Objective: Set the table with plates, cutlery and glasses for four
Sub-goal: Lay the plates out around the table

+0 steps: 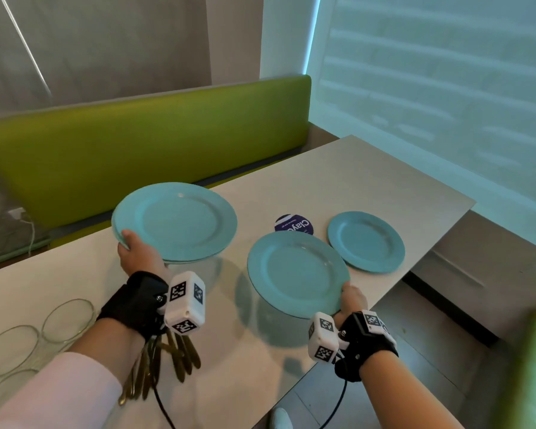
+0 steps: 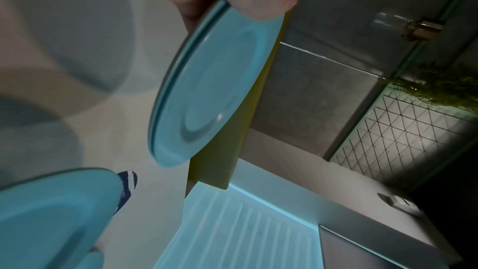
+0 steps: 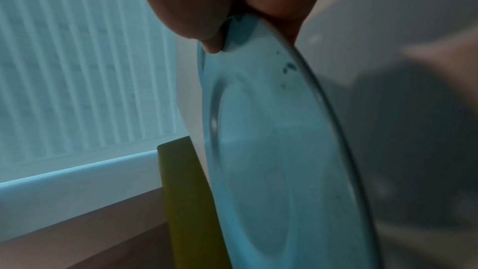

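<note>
My left hand (image 1: 133,252) grips the near rim of a stack of two turquoise plates (image 1: 175,222), held above the table; the left wrist view shows the doubled rim of this plate stack (image 2: 207,89) under my thumb. My right hand (image 1: 351,297) pinches the near-right rim of a single turquoise plate (image 1: 296,274), also lifted over the table, and the right wrist view shows that single plate (image 3: 271,150) edge-on. A third turquoise plate (image 1: 365,241) lies flat on the white table (image 1: 353,181) near its right edge.
Several clear glasses (image 1: 37,339) stand at the near left of the table. A bundle of gold cutlery (image 1: 164,360) lies beneath my left wrist. A round blue sticker (image 1: 294,224) sits between the plates. A green bench back (image 1: 136,150) runs along the far side.
</note>
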Motion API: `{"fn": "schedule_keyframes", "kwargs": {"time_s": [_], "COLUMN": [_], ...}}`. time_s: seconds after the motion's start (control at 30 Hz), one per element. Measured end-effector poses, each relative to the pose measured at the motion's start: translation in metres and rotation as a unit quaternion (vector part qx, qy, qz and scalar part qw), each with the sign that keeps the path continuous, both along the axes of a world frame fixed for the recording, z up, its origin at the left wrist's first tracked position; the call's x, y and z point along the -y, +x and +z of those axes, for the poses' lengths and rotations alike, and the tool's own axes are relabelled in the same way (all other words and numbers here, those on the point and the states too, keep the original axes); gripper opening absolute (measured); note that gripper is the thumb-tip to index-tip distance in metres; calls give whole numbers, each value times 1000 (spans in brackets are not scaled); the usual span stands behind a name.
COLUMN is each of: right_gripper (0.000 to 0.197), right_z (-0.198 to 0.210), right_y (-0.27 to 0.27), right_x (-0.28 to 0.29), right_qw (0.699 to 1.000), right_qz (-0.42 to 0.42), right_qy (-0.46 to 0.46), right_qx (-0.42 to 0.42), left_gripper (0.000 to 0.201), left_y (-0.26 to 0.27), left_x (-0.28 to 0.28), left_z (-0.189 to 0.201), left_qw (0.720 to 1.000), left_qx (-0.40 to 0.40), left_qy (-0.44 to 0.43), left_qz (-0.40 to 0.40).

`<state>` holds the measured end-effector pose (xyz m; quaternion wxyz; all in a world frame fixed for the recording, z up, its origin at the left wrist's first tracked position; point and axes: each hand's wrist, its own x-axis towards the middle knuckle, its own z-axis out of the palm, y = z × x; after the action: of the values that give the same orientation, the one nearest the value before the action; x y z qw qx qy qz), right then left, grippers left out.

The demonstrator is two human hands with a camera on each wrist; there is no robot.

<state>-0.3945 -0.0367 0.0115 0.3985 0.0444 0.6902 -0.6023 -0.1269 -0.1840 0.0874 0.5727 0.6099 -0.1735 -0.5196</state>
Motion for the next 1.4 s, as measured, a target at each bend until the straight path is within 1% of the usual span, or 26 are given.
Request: {"fn": "schedule_keyframes", "kwargs": {"time_s": [0.1,0.2,0.33,0.4,0.47,0.57,0.6,0.67,0.77,0.8,0.87,0.9,0.93,0.97,1.0,1.03,1.1,1.13,1.2,1.23,1.33,1.4], "right_gripper": [38,39,37,36,36,30,33,46,45,51,80,93,101,103,100,92,62,50,36,30,21,14], "right_z": [-11,-25,-57,-64,-47,-39,-40,-57,-95,-105,-124,-144,-145,-133,-111,-82,-35,-22,-3,4,22,43], "right_y": [17,31,35,38,45,44,42,33,13,5,-13,-26,-31,-27,-21,-9,12,17,24,26,35,46], "right_x": [-4,-5,-10,-13,-20,-24,-25,-25,-21,-19,-19,-18,-19,-20,-21,-23,-24,-23,-15,-7,27,51], "right_qw": [999,998,996,996,995,995,995,995,995,995,993,992,990,986,985,981,963,953,944,946,965,959], "right_qz": [9,23,0,-7,7,23,29,41,27,26,29,36,50,62,71,89,135,143,135,140,167,218], "right_qy": [43,59,82,84,91,95,91,95,97,93,102,102,108,120,121,122,161,173,155,129,20,-10], "right_qx": [-1,-1,19,33,28,11,17,16,-6,-14,-47,-65,-81,-92,-104,-120,-171,-203,-257,-262,-201,-180], "left_gripper": [49,49,49,49,49,48,47,48,49,49,48,48,48,48,48,47,47,48,48,49,54,55], "left_y": [11,16,21,22,23,24,24,24,24,24,25,25,25,24,24,23,22,21,18,16,7,-3], "left_x": [-5,-14,-24,-27,-28,-29,-30,-30,-29,-29,-29,-29,-29,-29,-29,-29,-29,-28,-26,-24,-19,-15], "left_z": [2,1,-7,-10,-11,-12,-12,-11,-13,-13,-14,-15,-15,-16,-15,-16,-16,-17,-19,-19,-18,-16], "left_qw": [1000,999,998,998,997,997,996,996,994,994,994,994,993,993,993,992,992,991,990,990,986,983], "left_qx": [-13,-23,-35,-35,-30,-28,-26,-22,-20,-19,-18,-18,-19,-21,-22,-24,-27,-28,-35,-45,-69,-82], "left_qy": [-10,-10,4,9,15,16,16,16,18,18,17,16,14,14,13,13,13,13,17,19,18,23], "left_qz": [-17,-32,-48,-54,-65,-77,-81,-90,-103,-106,-110,-111,-114,-117,-119,-122,-126,-127,-132,-136,-152,-161]}}
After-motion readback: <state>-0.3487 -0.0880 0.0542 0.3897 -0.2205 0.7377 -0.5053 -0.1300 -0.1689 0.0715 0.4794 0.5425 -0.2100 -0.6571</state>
